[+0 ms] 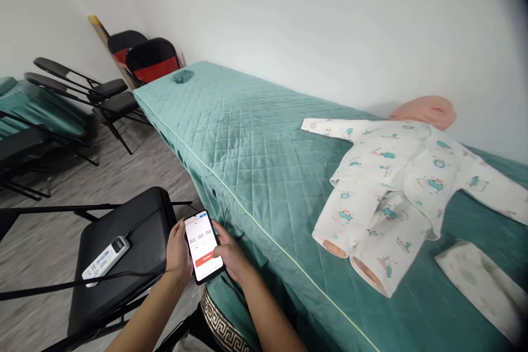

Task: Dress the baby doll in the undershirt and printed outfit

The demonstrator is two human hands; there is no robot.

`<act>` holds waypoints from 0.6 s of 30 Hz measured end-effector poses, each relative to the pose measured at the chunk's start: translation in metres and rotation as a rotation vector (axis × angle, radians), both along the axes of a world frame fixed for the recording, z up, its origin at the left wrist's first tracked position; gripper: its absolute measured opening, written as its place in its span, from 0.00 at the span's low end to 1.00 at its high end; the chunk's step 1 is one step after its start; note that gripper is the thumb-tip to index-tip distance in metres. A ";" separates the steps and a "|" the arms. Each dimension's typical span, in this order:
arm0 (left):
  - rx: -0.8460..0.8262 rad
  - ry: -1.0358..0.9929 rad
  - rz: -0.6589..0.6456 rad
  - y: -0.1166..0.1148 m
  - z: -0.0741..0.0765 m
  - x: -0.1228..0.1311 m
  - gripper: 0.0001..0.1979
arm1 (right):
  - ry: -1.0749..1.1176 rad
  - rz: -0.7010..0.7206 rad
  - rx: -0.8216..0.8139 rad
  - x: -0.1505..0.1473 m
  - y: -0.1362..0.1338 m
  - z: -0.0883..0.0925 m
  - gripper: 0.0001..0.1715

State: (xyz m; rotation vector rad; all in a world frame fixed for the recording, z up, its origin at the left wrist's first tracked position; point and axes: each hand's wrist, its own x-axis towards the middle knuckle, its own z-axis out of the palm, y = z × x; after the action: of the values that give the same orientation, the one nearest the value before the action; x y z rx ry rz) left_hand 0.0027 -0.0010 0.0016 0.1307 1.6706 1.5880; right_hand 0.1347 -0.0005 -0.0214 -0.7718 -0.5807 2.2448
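Around the phone (202, 272), curled fingers (223, 235)

Massage or care-training room; which of the 2, I cannot tell from my remote post. A long teal massage bed of quilted fabric (264, 126), with 1 round face hole (183, 77), stands along a plain white wall (371, 27); on it I see a white infant outfit (390, 162) printed with small teal figures, a smooth pink doll-like form (427, 111) showing at collar and trouser openings. Black metal-framed folding chairs (117, 103) and another glossy teal-draped surface (49, 107) stand on a grey floor (142, 170), suggesting classroom furnishing.
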 end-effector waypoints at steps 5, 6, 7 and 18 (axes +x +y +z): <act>-0.004 0.002 0.008 0.000 0.001 0.000 0.14 | -0.006 -0.001 -0.010 0.000 0.000 -0.001 0.59; -0.005 0.006 0.008 0.000 0.001 0.000 0.14 | -0.010 -0.001 -0.010 0.000 0.000 -0.001 0.59; -0.004 0.010 0.007 0.000 0.001 0.000 0.14 | -0.012 -0.001 -0.008 0.000 0.000 -0.001 0.59; -0.115 0.080 -0.100 0.000 0.009 0.003 0.22 | -0.012 -0.001 0.008 0.000 -0.001 0.001 0.59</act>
State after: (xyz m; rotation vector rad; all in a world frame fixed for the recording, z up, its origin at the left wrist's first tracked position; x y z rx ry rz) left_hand 0.0054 -0.0008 0.0103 0.2177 1.7841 1.4253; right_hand 0.1349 -0.0015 -0.0203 -0.7816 -0.5942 2.2377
